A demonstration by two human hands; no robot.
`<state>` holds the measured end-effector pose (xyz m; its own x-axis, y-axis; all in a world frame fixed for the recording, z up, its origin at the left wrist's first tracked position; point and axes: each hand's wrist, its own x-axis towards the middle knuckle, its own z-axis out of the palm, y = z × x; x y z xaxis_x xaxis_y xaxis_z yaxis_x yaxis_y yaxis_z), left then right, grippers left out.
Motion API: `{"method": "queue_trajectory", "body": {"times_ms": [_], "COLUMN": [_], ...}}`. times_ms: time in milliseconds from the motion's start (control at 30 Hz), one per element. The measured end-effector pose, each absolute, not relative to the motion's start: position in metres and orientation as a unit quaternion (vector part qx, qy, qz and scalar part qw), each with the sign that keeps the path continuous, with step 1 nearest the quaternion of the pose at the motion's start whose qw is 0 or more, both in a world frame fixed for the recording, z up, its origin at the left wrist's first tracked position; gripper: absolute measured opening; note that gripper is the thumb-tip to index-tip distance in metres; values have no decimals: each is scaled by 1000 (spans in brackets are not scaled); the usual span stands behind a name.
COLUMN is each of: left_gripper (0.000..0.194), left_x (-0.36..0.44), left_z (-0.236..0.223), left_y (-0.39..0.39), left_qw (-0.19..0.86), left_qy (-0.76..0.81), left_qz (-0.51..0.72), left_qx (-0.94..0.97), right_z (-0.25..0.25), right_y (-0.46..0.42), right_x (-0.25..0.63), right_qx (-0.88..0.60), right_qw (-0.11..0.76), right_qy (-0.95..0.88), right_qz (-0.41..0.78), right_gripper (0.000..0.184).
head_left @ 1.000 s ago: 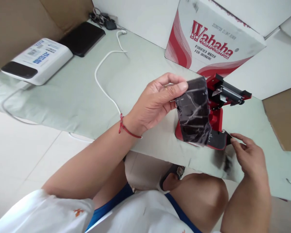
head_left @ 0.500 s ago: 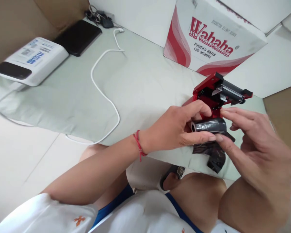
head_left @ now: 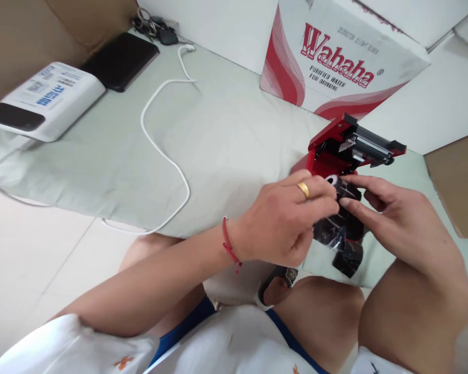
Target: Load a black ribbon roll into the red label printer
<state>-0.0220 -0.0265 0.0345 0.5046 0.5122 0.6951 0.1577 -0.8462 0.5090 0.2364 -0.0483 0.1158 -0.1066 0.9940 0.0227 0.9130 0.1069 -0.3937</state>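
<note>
A small roll wrapped in shiny black film [head_left: 350, 191], its white core showing at the left end, is held between the thumb and fingers of my right hand [head_left: 401, 221]. My left hand [head_left: 286, 218], with a gold ring and a red string bracelet, is closed in a pinch at the roll's near left side, on the black film; its fingertips are partly hidden. Loose crinkled film [head_left: 331, 236] hangs below the fingers. Under it lies another short black roll-shaped piece [head_left: 349, 258]. Just behind the hands stands a red device [head_left: 327, 162] with its lid raised.
A Wahaha water carton [head_left: 335, 62] stands behind the device. Toward the left are a white box-shaped gadget [head_left: 68, 111], a black phone-like slab [head_left: 120, 59], keys [head_left: 156, 26] and a white cable [head_left: 171, 161]. Pale green cloth [head_left: 234, 130] covers the surface.
My left hand has gone from gripping along the roll to a pinch at its near left side. The roll has turned and tilted in my right hand, and more loose film shows below.
</note>
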Motion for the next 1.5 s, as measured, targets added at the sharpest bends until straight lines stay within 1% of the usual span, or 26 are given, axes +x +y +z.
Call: {"method": "queue_trajectory", "body": {"times_ms": [67,133,200,300,467,533,633,667,767,867,933,1000,1033,1133,1167,1200,1233,1267,1367,1433,1500], "left_gripper": [35,32,26,18,17,17,15,14,13,17,20,20,20,19,20,20,19,18,15,14,13], "left_x": [-20,-15,-8,1,9,10,13,13,15,16,16,18,18,20,21,22,22,23,25,25,25], "left_z": [33,30,25,17,14,14,15,15,15,13,12,12,12,11,11,10,10,10,9,10,10], "left_y": [-31,-36,-41,-46,-53,-54,-55,-55,-55,-55,-55,-55,-55,-55,-55,-54,-54,-54,-55,-56,-57], "left_qw": [130,70,22,-21,-25,-13,-1,3,21,19,9,3,4,6,5,5,6,7,11,11,13], "left_qy": [156,139,156,216,266,275,284,287,287,272,268,268,265,256,254,253,251,250,239,232,227], "left_qz": [422,415,431,452,478,487,516,522,525,528,528,527,528,530,531,533,537,541,554,560,567], "left_qx": [884,896,889,865,837,829,808,803,801,805,806,806,807,808,808,807,806,803,798,796,792], "right_z": [111,106,103,101,101,101,98,96,91,90,92,94,95,90,86,82,78,74,61,56,52], "right_y": [-36,-26,-18,-11,-14,-19,-22,-21,-17,-16,-20,-27,-30,-30,-27,-24,-21,-17,-14,-16,-20], "right_x": [235,230,225,222,226,229,233,234,234,230,226,222,222,230,236,242,248,252,258,255,249], "right_qx": [-686,-711,-716,-699,-690,-690,-694,-695,-690,-673,-656,-647,-643,-589,-561,-540,-533,-541,-579,-585,-573], "right_qw": [109,78,60,60,94,120,159,166,165,159,193,253,307,524,581,612,618,606,569,570,588], "right_qy": [-699,-671,-667,-684,-675,-667,-650,-646,-649,-674,-692,-695,-684,-614,-590,-577,-577,-583,-580,-568,-562], "right_qz": [170,193,200,200,242,253,264,268,275,260,230,188,158,24,-16,-37,-38,-21,69,100,97], "right_gripper": [46,45,41,35,37,43,58,59,52,43,36,29,26,20,19,21,26,33,52,57,55]}}
